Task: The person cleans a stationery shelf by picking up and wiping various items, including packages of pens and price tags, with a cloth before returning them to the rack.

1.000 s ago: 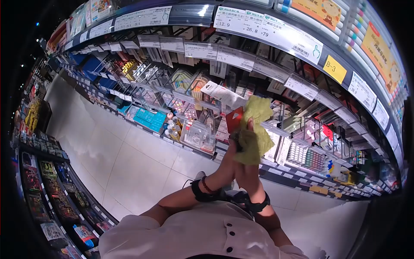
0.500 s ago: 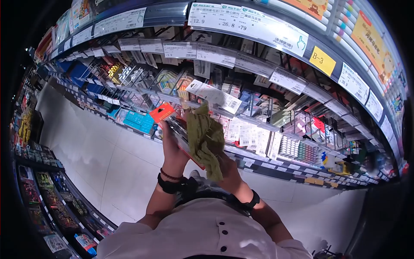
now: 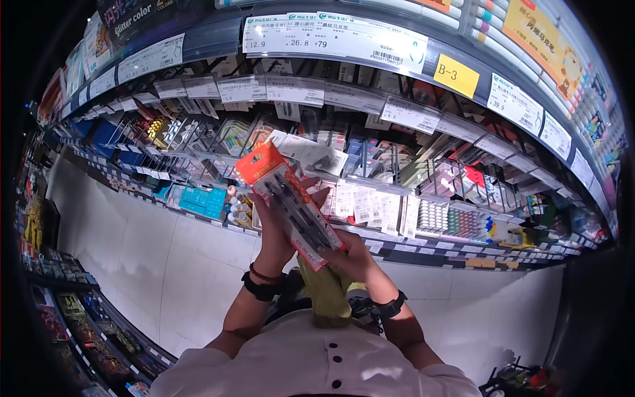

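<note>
A blister pack of pens (image 3: 299, 213) with an orange-red header and dark pens under clear plastic is tilted in front of me. My left hand (image 3: 274, 231) grips its left side, thumb along the edge. At the pack's lower right end, my right hand (image 3: 357, 257) is closed on the corner. An olive-green cloth (image 3: 329, 299) hangs below the pack beside my right hand; its upper part is hidden behind the pack and fingers. Behind the pack's header, a white card with printing (image 3: 311, 151) sticks out from the shelf.
Stocked stationery shelves with price labels (image 3: 334, 43) curve across in front, with a yellow B-3 tag (image 3: 456, 75). Blue-green boxes (image 3: 204, 201) sit on a low shelf. Another goods rack (image 3: 92, 317) stands at left, across the pale tiled floor (image 3: 192, 264).
The cloth has moved from over the pack to hang beneath it. The pack's front now faces up, and my right hand has shifted onto its lower end. The view has turned slightly.
</note>
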Demonstrator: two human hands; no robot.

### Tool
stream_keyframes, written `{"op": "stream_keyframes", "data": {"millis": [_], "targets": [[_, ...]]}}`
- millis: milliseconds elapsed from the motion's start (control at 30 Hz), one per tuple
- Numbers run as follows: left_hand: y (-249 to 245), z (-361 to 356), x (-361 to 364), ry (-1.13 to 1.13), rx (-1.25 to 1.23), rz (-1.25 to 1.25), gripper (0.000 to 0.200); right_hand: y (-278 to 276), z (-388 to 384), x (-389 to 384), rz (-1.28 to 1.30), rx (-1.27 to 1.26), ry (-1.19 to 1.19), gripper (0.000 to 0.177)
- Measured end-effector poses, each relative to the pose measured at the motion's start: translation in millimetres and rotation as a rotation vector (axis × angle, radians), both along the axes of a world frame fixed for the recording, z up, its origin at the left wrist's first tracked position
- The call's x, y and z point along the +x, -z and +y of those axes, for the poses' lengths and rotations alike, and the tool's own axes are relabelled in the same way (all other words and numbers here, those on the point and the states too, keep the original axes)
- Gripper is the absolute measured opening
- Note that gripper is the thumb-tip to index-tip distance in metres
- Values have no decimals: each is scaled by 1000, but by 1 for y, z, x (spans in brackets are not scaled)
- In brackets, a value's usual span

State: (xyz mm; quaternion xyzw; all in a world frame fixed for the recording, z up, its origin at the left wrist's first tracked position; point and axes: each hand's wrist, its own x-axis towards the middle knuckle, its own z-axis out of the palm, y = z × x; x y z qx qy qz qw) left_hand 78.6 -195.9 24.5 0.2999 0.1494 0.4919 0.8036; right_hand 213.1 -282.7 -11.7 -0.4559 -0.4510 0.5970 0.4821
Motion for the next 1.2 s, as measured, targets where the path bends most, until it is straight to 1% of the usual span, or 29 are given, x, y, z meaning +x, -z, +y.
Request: {"op": "stream_keyframes", "data": {"millis": [33,100,133,233,267,333,433,600,733,867,1000,1100,1200], "targets": [[4,-1,4,118,32,-5,81,-2,-1,0,-4,-31,38,37],[19,-3,12,33,6,148,81,-1,-6,6,173,39,214,34],[23,-2,10,46,93,239,80,0,-8,12,262,78,303,33],[20,2,-3,178,129,349,77,13,-18,44,285,17,577,31],[21,1,-7,143,109,404,79,16,-23,54,258,42,626,31],[32,4,-18,145,33,384,77,12,-28,67,179,106,732,28],[32,5,-34,96,-42,399,73,14,-32,82,246,168,834,30],[34,11,-50,-36,-42,423,65,9,-10,107,253,233,851,27],[35,16,-55,-90,-8,442,60,11,8,118,287,206,806,28],[31,11,-59,-133,-25,465,56,24,13,114,247,172,852,24],[38,7,-69,-151,-65,470,54,29,15,109,300,162,834,21],[40,4,-75,-210,-66,516,52,33,16,110,351,133,829,21],[42,5,-82,-253,-71,501,49,28,18,112,397,145,860,21]]}}
